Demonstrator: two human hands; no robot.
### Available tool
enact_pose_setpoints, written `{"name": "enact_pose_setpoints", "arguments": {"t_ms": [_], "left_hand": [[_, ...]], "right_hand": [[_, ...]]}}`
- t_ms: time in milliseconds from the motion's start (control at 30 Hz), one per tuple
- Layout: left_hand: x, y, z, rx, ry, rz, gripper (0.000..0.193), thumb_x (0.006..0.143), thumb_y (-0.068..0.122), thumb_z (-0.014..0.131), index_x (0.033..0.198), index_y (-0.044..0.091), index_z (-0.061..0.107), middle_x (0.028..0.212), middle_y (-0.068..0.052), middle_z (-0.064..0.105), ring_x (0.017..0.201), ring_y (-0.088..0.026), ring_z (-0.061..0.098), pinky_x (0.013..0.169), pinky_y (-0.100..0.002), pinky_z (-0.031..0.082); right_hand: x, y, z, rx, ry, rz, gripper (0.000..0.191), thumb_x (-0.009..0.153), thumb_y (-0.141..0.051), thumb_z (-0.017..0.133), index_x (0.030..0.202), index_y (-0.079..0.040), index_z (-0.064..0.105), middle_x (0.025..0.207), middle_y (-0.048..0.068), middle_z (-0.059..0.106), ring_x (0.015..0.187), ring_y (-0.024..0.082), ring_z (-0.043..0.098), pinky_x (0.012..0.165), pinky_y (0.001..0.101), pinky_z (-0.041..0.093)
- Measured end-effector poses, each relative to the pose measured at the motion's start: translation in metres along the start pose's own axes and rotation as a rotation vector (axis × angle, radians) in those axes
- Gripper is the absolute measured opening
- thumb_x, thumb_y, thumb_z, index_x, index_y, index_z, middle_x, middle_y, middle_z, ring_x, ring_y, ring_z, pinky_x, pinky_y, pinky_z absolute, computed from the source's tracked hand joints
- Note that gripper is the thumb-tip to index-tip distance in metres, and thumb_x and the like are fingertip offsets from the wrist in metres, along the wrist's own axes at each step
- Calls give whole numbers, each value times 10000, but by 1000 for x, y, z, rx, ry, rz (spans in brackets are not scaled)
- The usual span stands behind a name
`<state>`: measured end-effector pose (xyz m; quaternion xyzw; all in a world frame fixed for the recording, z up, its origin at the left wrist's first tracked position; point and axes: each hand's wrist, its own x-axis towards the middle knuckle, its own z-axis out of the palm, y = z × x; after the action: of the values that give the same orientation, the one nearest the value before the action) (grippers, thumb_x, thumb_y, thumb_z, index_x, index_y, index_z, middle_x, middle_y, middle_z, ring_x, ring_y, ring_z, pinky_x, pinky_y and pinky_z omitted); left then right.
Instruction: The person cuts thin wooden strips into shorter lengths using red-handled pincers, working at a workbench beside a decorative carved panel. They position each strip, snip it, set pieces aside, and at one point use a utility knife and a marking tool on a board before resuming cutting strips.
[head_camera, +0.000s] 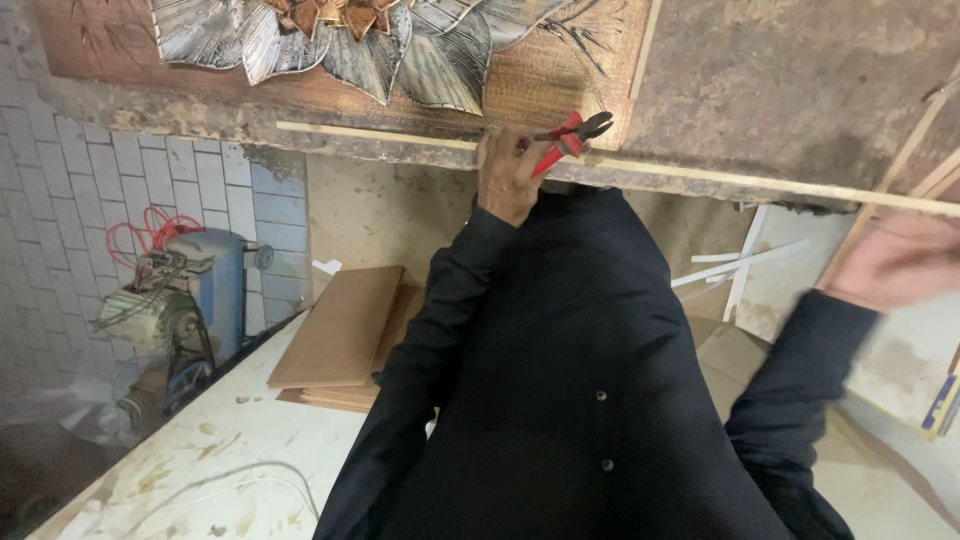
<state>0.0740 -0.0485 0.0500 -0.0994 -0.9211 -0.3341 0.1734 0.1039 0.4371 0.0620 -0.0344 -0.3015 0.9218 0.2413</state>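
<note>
Head-camera view, looking steeply down the person's dark-sleeved body. The left hand (508, 178) was closed in a fist around the red handles of a pair of pliers (565, 138), whose dark jaws pointed right and lay over a thin wooden strip (760, 182) running along the edge of the workbench (800, 80); whether the jaws pinched the strip could not be made out. Just above the pliers sat a carved wooden panel (560, 85) bearing a silver leaf relief (400, 45), cut off by the upper frame edge. The right hand (900, 258) was motion-blurred near the right frame edge, so the spread of its fingers could not be told. Farther left lay stacked boards (345, 335) and a blue motor unit (190, 300) with red wires.
</note>
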Motion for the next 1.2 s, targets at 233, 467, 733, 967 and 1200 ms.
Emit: {"name": "enact_pose_setpoints", "arguments": {"t_ms": [233, 467, 733, 967, 1200], "left_hand": [[2, 24, 7, -34, -6, -3, 240, 860, 167, 798, 1091, 129, 745, 1209, -54, 545, 1144, -282, 564, 1004, -491, 407], [4, 27, -21, -640, -86, -203, 269, 927, 80, 757, 1173, 103, 650, 1587, -138, 423, 1453, -321, 481, 1191, -453, 458], [-9, 22, -63, -1286, -189, -341, 722, 789, -65, 641, 1462, 54, 408, 1440, -103, 499, 1297, -264, 522, 1180, -411, 410], [-10, 49, -93, -125, -204, -115, 515, 682, -25, 698, 1185, 84, 689, 1338, -189, 555, 1287, -379, 537, 1067, -473, 400], [11, 63, -55, -104, -102, 16, 343, 829, 258, 847, 1127, 126, 742, 1272, -127, 591, 1187, -325, 571, 991, -496, 388]], "right_hand": [[-96, 141, 111, -301, -64, 391, 498, 964, -236, 747, 1378, -170, 478, 1430, 59, 633, 1419, 292, 558, 1229, 536, 463], [-89, 136, 117, -203, -140, 402, 244, 1108, -194, 664, 1254, -85, 502, 1070, 140, 686, 1141, 347, 695, 1050, 529, 581], [-90, 129, 106, -330, -200, 412, 215, 1122, -186, 643, 1234, -80, 493, 1055, 142, 665, 1162, 344, 694, 1022, 516, 576], [-79, 120, 111, -198, -102, 329, 216, 1126, -191, 646, 1205, -83, 477, 1016, 112, 630, 1058, 264, 691, 1057, 533, 622], [-86, 122, 119, -349, -66, 230, 205, 1136, -201, 640, 1204, -83, 487, 995, 137, 645, 1027, 300, 715, 917, 472, 647]]}}
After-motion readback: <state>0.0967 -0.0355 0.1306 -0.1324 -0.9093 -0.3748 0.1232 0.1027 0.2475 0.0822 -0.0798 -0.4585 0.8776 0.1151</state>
